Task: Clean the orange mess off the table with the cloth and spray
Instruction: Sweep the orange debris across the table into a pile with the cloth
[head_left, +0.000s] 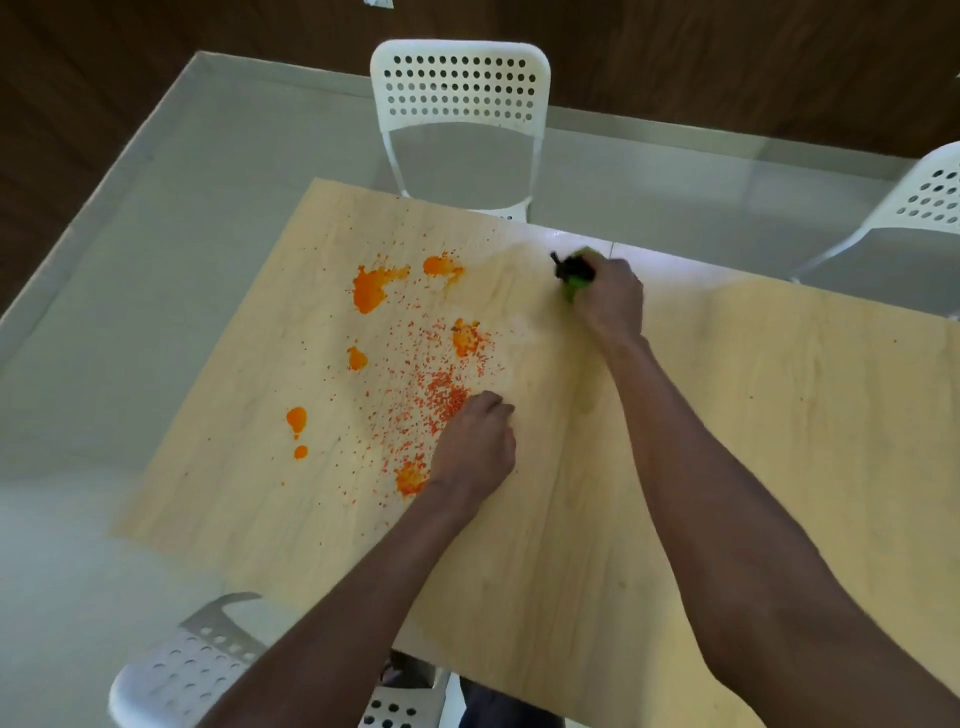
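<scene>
Both hands are reaching out over the table (675, 467), well apart from each other. Right hand (610, 301) is gripping a green spray bottle (574, 278) near the far edge, fingers curled round it; the hand is hiding most of the bottle, so only the black nozzle head and a strip of green are showing, with the nozzle pointing left toward the mess. Whether the bottle is standing on the wood or being held just above it is hard to tell.

Left hand (475, 447) is sitting at the right edge of the orange mess (415, 374), knuckles up and fingers curled under. Its palm side is turned away from the camera, so I cannot tell whether it is holding anything or just pressing on the wood. No cloth is showing anywhere in view; if one is under that hand, it is covered.

Orange mess is lying on the left half of the table: several solid blots toward the far and left sides, and a dense scatter of fine specks spreading down the middle to the left hand, which is covering part of it. A pale, slightly shiny patch is showing on the wood between the two hands, its outline blurred.

White perforated chairs are standing around: one (460, 130) at the far side, one (914, 218) cut off by the right edge, and one (192, 670) at the lower left, partly behind the left forearm.
</scene>
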